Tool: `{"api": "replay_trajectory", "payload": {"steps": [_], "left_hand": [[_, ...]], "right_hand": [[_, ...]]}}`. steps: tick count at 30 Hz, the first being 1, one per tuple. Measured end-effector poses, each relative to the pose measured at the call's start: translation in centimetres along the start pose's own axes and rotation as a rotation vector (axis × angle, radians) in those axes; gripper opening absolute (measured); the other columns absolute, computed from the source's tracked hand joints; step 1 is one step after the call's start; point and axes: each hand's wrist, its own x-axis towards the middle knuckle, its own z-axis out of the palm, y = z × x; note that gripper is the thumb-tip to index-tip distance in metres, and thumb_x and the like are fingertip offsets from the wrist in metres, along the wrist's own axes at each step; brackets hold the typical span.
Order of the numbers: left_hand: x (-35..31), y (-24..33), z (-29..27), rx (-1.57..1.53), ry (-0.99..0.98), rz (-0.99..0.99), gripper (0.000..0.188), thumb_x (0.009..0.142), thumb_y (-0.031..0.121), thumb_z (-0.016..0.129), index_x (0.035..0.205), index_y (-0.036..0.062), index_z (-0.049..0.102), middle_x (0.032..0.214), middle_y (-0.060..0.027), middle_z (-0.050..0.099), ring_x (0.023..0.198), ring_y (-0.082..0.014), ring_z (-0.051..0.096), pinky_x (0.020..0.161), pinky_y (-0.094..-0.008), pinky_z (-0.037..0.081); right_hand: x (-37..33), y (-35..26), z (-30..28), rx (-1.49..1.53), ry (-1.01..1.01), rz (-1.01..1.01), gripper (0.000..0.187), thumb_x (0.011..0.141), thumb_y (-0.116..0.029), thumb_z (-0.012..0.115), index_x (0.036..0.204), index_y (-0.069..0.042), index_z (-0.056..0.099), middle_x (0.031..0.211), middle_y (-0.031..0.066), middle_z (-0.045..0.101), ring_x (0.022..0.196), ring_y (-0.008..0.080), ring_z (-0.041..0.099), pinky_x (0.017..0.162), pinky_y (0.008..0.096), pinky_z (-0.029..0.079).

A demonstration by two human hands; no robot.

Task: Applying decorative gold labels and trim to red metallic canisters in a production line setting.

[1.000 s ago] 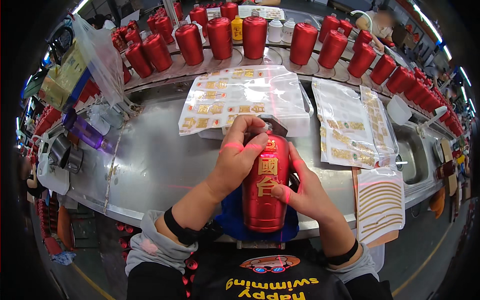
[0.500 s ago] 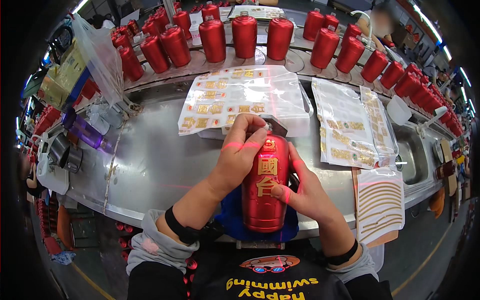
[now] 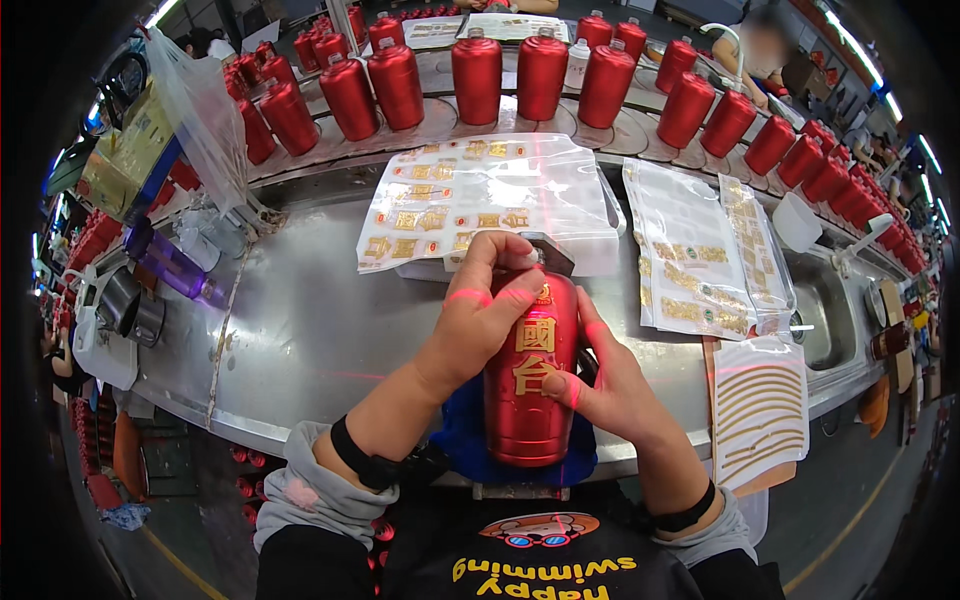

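Observation:
A red bottle (image 3: 530,425) with gold characters on its front stands tilted on a blue cloth (image 3: 462,430) at the near table edge. My right hand (image 3: 610,385) grips its right side, thumb on the front beside the lower gold character and fingers round the back. My left hand (image 3: 487,305) is closed at the bottle's shoulder and neck. Its thumb presses on the small gold emblem (image 3: 543,295), partly covering it, while the other fingers curl by the neck. Behind the bottle lies a sheet of gold stickers (image 3: 440,190) in clear film.
Red bottles (image 3: 476,80) line a curved conveyor (image 3: 440,118) across the back. More sticker sheets (image 3: 690,250) and a white sheet of curved gold strips (image 3: 760,400) lie on the right, near a sink (image 3: 825,320). A purple bottle (image 3: 170,262) and metal cups (image 3: 148,318) stand left.
My left thumb has slid slightly down and right onto the emblem. The bottles on the conveyor have shifted to the right. My right hand keeps its place.

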Motion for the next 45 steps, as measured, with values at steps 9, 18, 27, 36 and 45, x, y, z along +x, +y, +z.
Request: {"api": "replay_trajectory", "payload": {"steps": [9, 18, 27, 36, 45], "left_hand": [[-1.7, 2.0, -1.0, 0.901, -0.181, 0.734, 0.040, 0.091, 0.037, 0.060, 0.122, 0.0137, 0.067, 0.108, -0.0085, 0.062, 0.111, -0.0285, 0.053, 0.104, -0.0466, 0.032], [-0.2, 1.0, -2.9, 0.946, -0.071, 0.626, 0.043, 0.097, 0.037, 0.051, 0.124, 0.0051, 0.064, 0.119, -0.0167, 0.060, 0.116, -0.0305, 0.050, 0.100, -0.0417, 0.035], [-10.7, 0.3, -0.9, 0.997, -0.171, 0.316, 0.111, 0.078, 0.060, 0.067, 0.150, -0.0050, 0.013, 0.147, -0.0257, 0.035, 0.131, -0.0442, 0.034, 0.111, -0.0518, 0.022], [-12.3, -0.7, 0.8, 1.076, -0.024, 0.355, 0.106, 0.076, 0.050, 0.074, 0.148, -0.0068, 0.021, 0.136, -0.0262, 0.049, 0.122, -0.0478, 0.042, 0.110, -0.0557, 0.021], [-12.0, -1.7, 0.6, 1.063, -0.041, 0.343, 0.109, 0.080, 0.056, 0.068, 0.148, -0.0110, 0.015, 0.144, -0.0300, 0.035, 0.131, -0.0432, 0.039, 0.112, -0.0522, 0.020]], "right_hand": [[0.2, 0.0, -0.1, -0.051, -0.007, -0.018, 0.103, 0.081, -0.041, 0.076, 0.149, 0.009, 0.015, 0.140, 0.0279, 0.044, 0.132, 0.0320, 0.045, 0.108, 0.0380, 0.036], [-0.6, -0.4, -1.4, -0.211, 0.040, -0.061, 0.082, 0.082, -0.025, 0.075, 0.145, 0.006, 0.031, 0.137, 0.0266, 0.049, 0.125, 0.0331, 0.052, 0.102, 0.0374, 0.043], [8.0, -7.1, -3.9, -0.856, 0.014, -0.543, 0.019, 0.079, -0.015, 0.072, 0.090, -0.006, 0.059, 0.077, 0.0102, 0.063, 0.072, 0.0280, 0.062, 0.064, 0.0374, 0.048], [4.1, -3.7, -2.0, -0.616, 0.301, -0.509, 0.016, 0.079, -0.011, 0.074, 0.090, -0.010, 0.063, 0.078, 0.0080, 0.059, 0.076, 0.0238, 0.063, 0.068, 0.0331, 0.048], [-1.2, -1.5, 0.9, 0.373, 0.467, -0.006, 0.017, 0.091, -0.016, 0.068, 0.098, -0.002, 0.062, 0.080, 0.0033, 0.065, 0.070, 0.0056, 0.058, 0.062, 0.0223, 0.048]]}}
